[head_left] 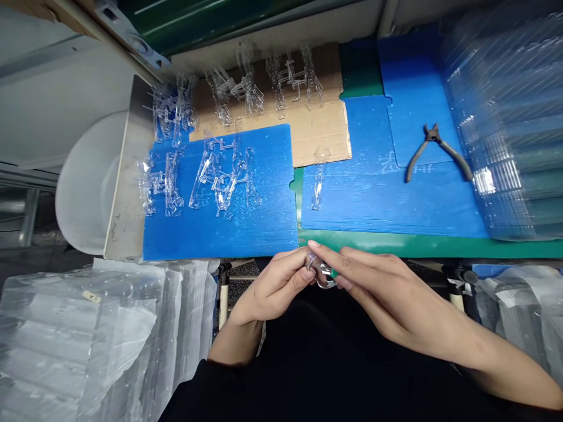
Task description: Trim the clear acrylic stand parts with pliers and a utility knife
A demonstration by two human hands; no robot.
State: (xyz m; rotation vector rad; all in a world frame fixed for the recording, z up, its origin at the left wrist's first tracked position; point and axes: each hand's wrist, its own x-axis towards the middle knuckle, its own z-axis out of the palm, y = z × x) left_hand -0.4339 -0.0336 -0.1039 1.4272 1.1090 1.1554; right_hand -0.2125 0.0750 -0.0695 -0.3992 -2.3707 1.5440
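Left hand and right hand hold clear plastic by blue boards.

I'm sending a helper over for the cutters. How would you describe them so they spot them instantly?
Look at the right-hand blue plastic board, beside the tall stack of clear plastic trays. Near that stack lie diagonal cutters with dark, splayed handles, the only metal tool on the boards.

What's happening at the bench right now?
Left hand and right hand on a clear plastic piece. Pliers lying on blue board, untouched.
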